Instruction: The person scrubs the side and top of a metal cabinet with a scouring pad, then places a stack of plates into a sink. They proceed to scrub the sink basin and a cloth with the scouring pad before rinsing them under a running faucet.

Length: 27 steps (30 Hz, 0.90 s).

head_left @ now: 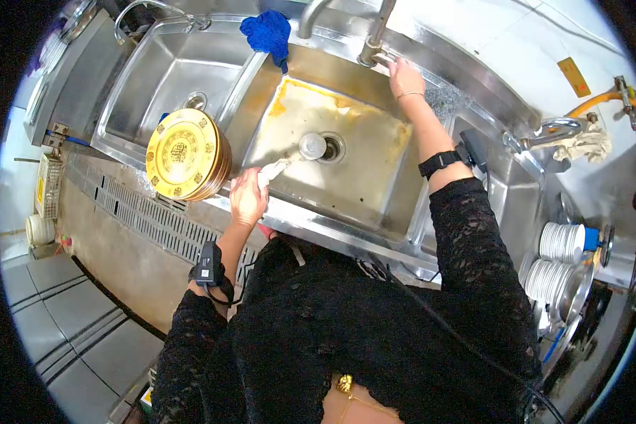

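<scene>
The left hand (247,196) is gripping a white cloth (274,169) at the front rim of the middle sink (360,184), its fingers curled shut around the bunched end while the loose end is trailing into the basin. The cloth is judged light, soft and limp, probably wet. It is best held bunched in the fist. The right hand (405,76) is reaching to the tap lever (383,58), its fingers closing over it. The sink is stainless steel, smooth, with yellowish staining around a round drain plug (312,146). A stack of gold plates (187,153), rigid and glossy, is standing just beside the left hand.
</scene>
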Tool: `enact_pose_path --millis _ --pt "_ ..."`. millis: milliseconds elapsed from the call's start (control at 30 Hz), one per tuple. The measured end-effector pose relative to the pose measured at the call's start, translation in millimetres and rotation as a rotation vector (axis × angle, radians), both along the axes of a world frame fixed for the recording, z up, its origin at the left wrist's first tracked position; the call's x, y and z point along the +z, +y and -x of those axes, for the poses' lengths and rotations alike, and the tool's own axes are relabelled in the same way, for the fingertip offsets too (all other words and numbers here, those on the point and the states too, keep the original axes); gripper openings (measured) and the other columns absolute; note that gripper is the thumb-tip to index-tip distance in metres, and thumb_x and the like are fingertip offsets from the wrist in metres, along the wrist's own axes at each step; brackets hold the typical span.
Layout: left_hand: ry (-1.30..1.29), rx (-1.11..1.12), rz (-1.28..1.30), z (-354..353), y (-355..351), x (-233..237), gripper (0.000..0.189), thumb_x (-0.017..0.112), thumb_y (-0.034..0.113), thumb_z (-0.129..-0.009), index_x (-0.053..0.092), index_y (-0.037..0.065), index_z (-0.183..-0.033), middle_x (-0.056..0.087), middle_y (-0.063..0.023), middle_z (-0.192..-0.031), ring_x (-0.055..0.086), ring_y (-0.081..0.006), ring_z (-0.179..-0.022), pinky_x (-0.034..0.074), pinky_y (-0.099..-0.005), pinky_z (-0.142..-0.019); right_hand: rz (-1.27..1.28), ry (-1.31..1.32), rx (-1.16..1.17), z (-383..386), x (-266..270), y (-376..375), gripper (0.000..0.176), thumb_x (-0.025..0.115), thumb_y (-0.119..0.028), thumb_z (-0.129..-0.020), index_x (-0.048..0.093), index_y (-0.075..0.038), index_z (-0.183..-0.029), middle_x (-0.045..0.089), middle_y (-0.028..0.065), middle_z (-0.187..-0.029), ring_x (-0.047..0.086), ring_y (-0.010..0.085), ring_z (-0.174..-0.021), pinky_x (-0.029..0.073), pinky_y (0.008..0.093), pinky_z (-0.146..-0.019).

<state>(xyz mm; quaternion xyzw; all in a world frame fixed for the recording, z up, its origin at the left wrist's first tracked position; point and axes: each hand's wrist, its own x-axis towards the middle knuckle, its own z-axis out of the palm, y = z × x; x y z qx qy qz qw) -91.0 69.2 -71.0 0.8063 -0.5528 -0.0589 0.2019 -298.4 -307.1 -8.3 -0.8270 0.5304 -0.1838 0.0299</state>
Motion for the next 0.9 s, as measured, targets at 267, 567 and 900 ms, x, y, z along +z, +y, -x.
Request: enact_pose_path --millis 267,567,900 --pt "0.030 0.015 0.024 -1 3 3 0.035 0.062 0.015 -0.074 0.052 0.006 -0.106 0.059 -0.0133 -0.098 0.055 -0.0314 -0.093 0.038 -0.0397 -0.084 0.014 -0.104 -0.030 22 9 -28 0.041 0.055 -0.038 -0.084 0.060 -0.005 -0.108 0.063 0.0199 -0.100 0.060 0.0363 -0.095 0.046 0.0440 -0.085" --pt "0.047 0.020 0.066 -3 5 5 0.032 0.061 0.015 -0.075 0.052 0.006 -0.104 0.058 -0.0134 -0.095 0.056 -0.0292 -0.091 0.038 -0.0392 -0.083 -0.611 -0.901 0.573 -87 177 67 0.048 0.061 -0.033 -0.087 0.050 -0.001 -0.120 0.057 0.0102 -0.116 0.053 0.0201 -0.111 0.042 0.0334 -0.092" --pt "0.105 -0.011 0.069 -6 5 7 0.035 0.064 0.014 -0.071 0.051 0.004 -0.102 0.057 -0.0144 -0.095 0.055 -0.0312 -0.090 0.039 -0.0391 -0.082 -0.654 -1.096 0.460 -199 134 1 0.029 0.062 -0.030 -0.085 0.057 -0.002 -0.091 0.057 0.0059 -0.079 0.050 0.0133 -0.063 0.041 0.0268 -0.056"
